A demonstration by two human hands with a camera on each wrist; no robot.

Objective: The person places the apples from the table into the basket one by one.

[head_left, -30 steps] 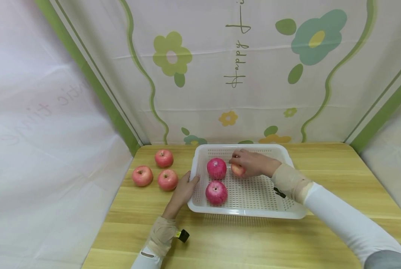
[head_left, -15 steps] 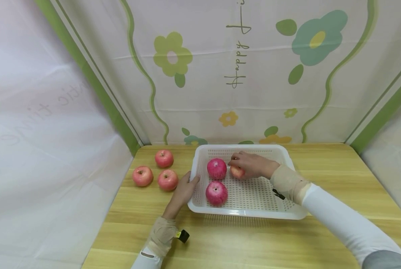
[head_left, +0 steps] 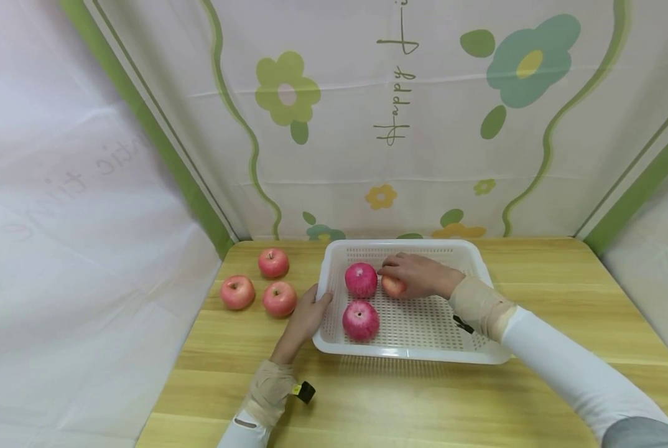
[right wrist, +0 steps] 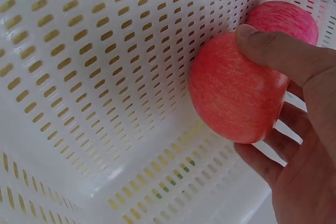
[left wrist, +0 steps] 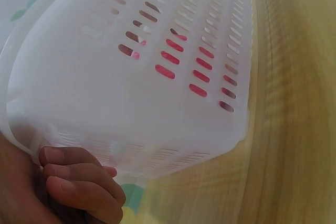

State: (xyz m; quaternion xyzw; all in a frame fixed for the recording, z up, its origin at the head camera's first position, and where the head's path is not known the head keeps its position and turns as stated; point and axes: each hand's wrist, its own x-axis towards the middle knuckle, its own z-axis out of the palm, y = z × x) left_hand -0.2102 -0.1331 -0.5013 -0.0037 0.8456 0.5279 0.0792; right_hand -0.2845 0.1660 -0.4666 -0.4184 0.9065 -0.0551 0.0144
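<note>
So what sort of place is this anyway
Likely a makeshift booth, perhaps for recording: fabric walls, flower-printed at the back, stand round three sides of a wood-grain table, and a small black device juts from a beige wrist wrap.

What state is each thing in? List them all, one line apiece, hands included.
Basket, upright, partly filled
Held apple, inside basket, gripped; whether it touches the bottom is unclear
Darker apples, in basket, not held
Outside apples, on table, not held
Left hand, gripping basket's left rim
Right hand, gripping held apple
</note>
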